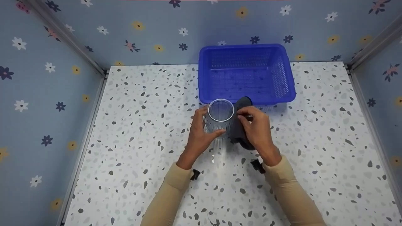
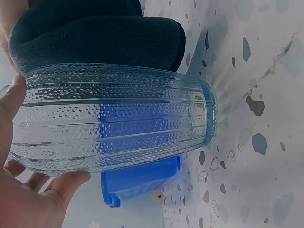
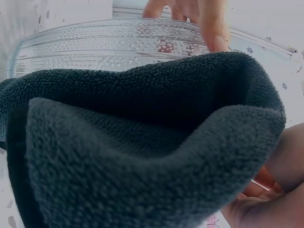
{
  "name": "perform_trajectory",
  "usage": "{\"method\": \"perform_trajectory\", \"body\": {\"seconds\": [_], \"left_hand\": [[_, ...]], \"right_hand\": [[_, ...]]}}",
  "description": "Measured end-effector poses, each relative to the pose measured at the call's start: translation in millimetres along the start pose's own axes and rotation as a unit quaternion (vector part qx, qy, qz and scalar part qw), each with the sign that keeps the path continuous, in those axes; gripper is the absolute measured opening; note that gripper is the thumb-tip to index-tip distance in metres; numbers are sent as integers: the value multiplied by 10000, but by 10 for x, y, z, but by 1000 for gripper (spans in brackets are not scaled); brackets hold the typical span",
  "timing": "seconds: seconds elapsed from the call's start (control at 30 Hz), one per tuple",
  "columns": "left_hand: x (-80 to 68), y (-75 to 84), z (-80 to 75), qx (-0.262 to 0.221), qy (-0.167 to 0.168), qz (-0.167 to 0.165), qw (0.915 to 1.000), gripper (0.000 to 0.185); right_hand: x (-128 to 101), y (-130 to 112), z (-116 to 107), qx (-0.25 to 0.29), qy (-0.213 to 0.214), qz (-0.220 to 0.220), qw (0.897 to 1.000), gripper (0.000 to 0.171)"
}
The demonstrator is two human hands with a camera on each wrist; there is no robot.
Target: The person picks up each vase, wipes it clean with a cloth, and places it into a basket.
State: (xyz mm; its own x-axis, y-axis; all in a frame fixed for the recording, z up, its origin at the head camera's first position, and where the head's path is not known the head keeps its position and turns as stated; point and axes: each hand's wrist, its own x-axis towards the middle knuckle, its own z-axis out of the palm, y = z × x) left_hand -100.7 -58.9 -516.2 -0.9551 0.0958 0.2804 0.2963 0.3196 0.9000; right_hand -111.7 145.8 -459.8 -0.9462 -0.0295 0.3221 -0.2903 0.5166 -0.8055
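While your left hand (image 1: 201,131) curls round the ribbed glass jar (image 1: 220,121) to steady it above the counter (image 1: 141,125), your right hand (image 1: 256,128) pinches a dark cloth (image 1: 243,105) against its side, near the blue basket (image 1: 248,73).

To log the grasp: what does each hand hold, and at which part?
The left hand grips the glass vase around its side; the right hand holds a dark cloth against the vase's other side.

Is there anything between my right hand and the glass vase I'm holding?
Yes. A dark cloth lies between the right hand and the side of the glass vase, so that hand presses the cloth rather than bare glass. The left hand holds the vase directly, nothing between.
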Motion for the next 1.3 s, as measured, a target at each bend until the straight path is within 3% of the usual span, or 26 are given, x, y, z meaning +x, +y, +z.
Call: {"method": "perform_trajectory", "body": {"seconds": [0.4,0.73,1.03,1.3], "left_hand": [[9,5,7,-85,-6,-153,9998,84],[1,-7,11,-90,3,-84,9999,83],[4,5,4,-55,50,-4,10000,85],[6,-7,7,-45,33,-50,10000,85]], "right_hand": [[13,25,-11,-6,-165,134,9998,9],[-85,359,143,160,-299,518,9981,11],[-161,664,357,-374,-622,693,9950,9],[-170,676,384,-483,-726,883,9923,8]]}}
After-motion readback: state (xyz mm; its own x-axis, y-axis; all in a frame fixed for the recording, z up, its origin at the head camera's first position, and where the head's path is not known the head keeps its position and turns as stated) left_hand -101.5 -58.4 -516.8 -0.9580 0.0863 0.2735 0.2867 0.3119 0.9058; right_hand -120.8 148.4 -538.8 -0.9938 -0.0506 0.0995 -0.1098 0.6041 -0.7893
